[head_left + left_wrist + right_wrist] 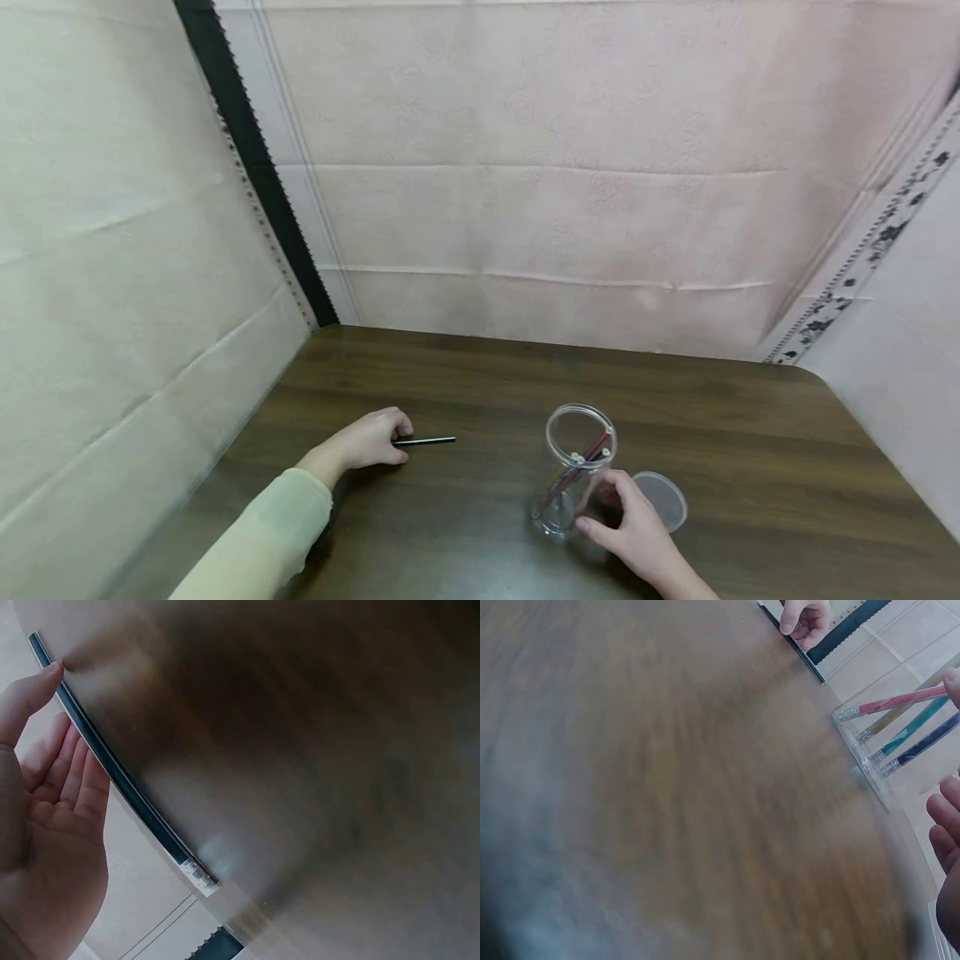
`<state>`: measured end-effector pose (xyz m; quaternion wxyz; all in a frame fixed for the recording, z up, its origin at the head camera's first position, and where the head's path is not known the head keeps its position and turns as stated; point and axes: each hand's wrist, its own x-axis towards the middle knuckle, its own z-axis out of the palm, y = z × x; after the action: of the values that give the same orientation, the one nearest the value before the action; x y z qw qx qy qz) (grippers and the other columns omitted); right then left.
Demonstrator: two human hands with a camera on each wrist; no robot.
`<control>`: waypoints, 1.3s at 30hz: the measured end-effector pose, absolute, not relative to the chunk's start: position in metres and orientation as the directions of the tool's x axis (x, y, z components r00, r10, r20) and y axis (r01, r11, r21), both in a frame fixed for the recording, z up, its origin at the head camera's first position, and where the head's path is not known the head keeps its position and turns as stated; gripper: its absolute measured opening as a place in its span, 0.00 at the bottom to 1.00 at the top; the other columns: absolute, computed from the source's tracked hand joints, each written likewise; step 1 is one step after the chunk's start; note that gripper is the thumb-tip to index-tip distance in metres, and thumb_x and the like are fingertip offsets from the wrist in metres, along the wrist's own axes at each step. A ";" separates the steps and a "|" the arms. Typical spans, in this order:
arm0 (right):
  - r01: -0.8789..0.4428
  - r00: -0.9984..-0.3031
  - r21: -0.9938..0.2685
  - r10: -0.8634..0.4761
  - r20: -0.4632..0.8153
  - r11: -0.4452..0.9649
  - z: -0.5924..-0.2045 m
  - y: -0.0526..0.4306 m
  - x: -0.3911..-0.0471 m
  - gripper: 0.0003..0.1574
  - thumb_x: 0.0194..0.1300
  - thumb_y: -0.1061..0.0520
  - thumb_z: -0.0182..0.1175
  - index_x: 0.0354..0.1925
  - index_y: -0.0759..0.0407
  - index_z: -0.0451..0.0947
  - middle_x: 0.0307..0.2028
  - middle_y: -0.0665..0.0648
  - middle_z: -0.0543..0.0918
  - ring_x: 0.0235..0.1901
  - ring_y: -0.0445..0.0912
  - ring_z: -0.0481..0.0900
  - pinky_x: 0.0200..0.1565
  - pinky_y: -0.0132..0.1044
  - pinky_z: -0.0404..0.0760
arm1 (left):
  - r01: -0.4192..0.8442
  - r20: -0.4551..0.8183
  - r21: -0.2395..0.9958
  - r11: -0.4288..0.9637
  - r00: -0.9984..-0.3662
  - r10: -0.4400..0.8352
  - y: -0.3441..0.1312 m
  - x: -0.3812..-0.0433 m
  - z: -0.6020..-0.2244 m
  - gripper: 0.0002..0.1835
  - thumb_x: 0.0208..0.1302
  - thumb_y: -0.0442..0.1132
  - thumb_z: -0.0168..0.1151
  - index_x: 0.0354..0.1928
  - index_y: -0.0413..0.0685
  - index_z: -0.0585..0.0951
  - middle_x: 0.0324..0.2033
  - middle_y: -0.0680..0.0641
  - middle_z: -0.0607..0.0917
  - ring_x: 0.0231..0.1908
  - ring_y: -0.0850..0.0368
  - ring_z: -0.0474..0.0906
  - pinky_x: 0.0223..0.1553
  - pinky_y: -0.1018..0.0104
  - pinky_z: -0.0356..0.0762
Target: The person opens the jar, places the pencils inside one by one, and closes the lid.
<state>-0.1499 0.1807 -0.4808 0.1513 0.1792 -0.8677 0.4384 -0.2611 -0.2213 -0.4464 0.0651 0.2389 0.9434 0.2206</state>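
On the left of the table, my left hand [369,439] holds a dark pencil [435,440] between thumb and fingers. The left wrist view shows this pencil [127,780] lengthwise, a silvery band at its lower end and the thumb [46,679] against its upper part. My right hand [630,527] grips the lower right side of a clear, uncapped jar [551,475] standing upright. Several pencils lean inside it; in the right wrist view a pink pencil [900,701], a green pencil [911,731] and a dark blue pencil [928,741] show, silver ends at the jar's base.
A round translucent lid [663,502] lies flat on the brown wooden table [480,383], just right of the jar and beside my right hand. Pale cloth [525,208] hangs behind the table's back edge and along both sides.
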 end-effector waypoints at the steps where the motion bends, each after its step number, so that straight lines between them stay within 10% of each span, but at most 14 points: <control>1: -0.427 -0.898 -0.711 -0.167 0.408 0.559 -0.480 0.182 -0.148 0.31 0.45 0.56 0.75 0.46 0.57 0.72 0.39 0.41 0.75 0.40 0.38 0.74 0.43 0.35 0.75 | 0.417 -0.024 0.453 0.788 -0.878 0.478 -0.218 -0.261 -0.447 0.16 0.48 0.38 0.71 0.39 0.46 0.77 0.36 0.54 0.76 0.37 0.58 0.73 0.42 0.60 0.73; 16: -0.445 -0.892 -0.708 -0.203 0.404 0.549 -0.484 0.190 -0.146 0.31 0.47 0.58 0.73 0.48 0.59 0.70 0.38 0.40 0.75 0.38 0.39 0.76 0.42 0.33 0.75 | 0.491 -0.046 0.397 0.776 -0.833 0.551 -0.206 -0.262 -0.443 0.06 0.55 0.29 0.63 0.28 0.48 0.79 0.24 0.58 0.75 0.26 0.63 0.69 0.30 0.67 0.71; 23: -0.505 -0.859 -0.694 -0.222 0.461 0.513 -0.482 0.184 -0.148 0.30 0.46 0.60 0.74 0.47 0.57 0.71 0.38 0.42 0.75 0.38 0.39 0.76 0.41 0.32 0.75 | 0.516 0.033 0.395 0.760 -0.835 0.549 -0.199 -0.262 -0.423 0.06 0.58 0.31 0.62 0.38 0.44 0.79 0.29 0.56 0.77 0.31 0.63 0.73 0.34 0.67 0.74; 39: -0.480 -0.870 -0.682 -0.202 0.450 0.551 -0.486 0.181 -0.153 0.30 0.45 0.59 0.74 0.46 0.60 0.72 0.39 0.41 0.74 0.39 0.37 0.75 0.42 0.31 0.75 | 0.506 0.334 0.741 0.441 -0.848 0.412 -0.142 -0.244 -0.347 0.06 0.63 0.34 0.60 0.42 0.43 0.78 0.34 0.51 0.80 0.35 0.58 0.76 0.37 0.65 0.76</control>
<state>-0.1529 0.1810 -0.4856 0.1616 0.1970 -0.8657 0.4309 -0.2439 -0.1422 -0.3470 -0.0521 0.2709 0.8471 0.4541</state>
